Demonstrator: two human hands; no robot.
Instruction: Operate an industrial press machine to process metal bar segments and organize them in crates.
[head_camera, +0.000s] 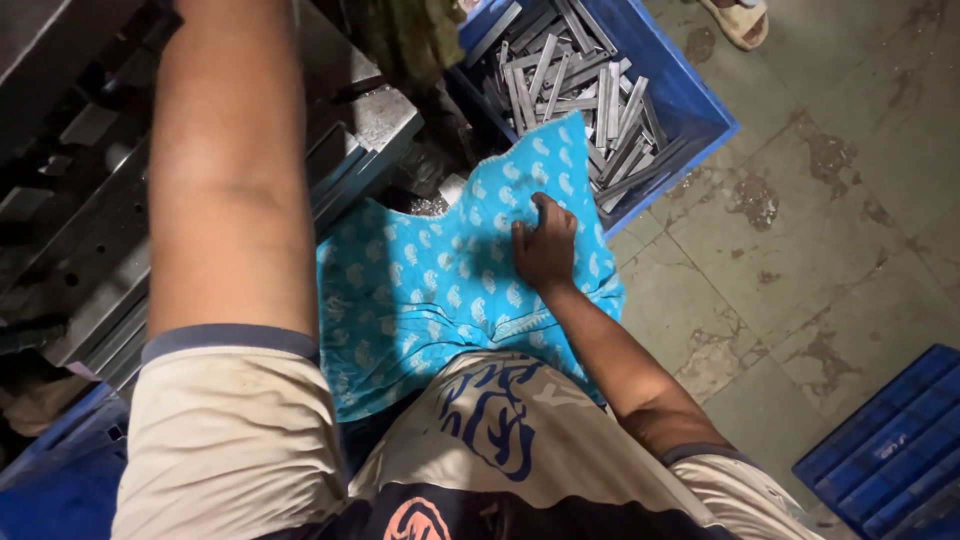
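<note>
Soft turquoise printed cotton cloth (420, 290) is lying matt and creased; dull grey metal strips (580, 70) are filling a smooth blue plastic crate (690, 100), far right.

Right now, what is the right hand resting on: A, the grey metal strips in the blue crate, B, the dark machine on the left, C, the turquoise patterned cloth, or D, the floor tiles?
C: the right hand lies flat on the turquoise cloth, just short of the blue crate of metal strips.
</note>
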